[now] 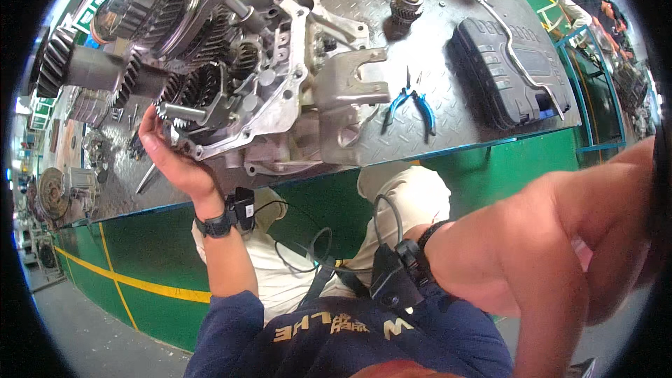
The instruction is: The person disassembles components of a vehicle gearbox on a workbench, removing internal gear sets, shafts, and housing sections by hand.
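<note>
A grey metal gearbox housing point(280, 108) rests on the bench at the left, its flange facing left. Gear shafts point(203, 35) with toothed wheels stick out of it. My left hand point(175, 164) is closed at the housing's lower left edge, fingers curled up beside a short shaft end point(185, 112). The housing hides part of the fingers. My right hand point(518, 238) is raised very close to the camera at the right, bent at the knuckles. Its fingertips run out of view, so whether it grips anything is hidden.
Blue-handled pliers point(411, 108) lie right of the housing. A long metal bar tool point(514, 52) lies across a black case point(507, 73). A geared shaft point(408, 3) stands behind. Other metal parts point(70, 192) lie far left; another person point(591, 10) bends over at far right.
</note>
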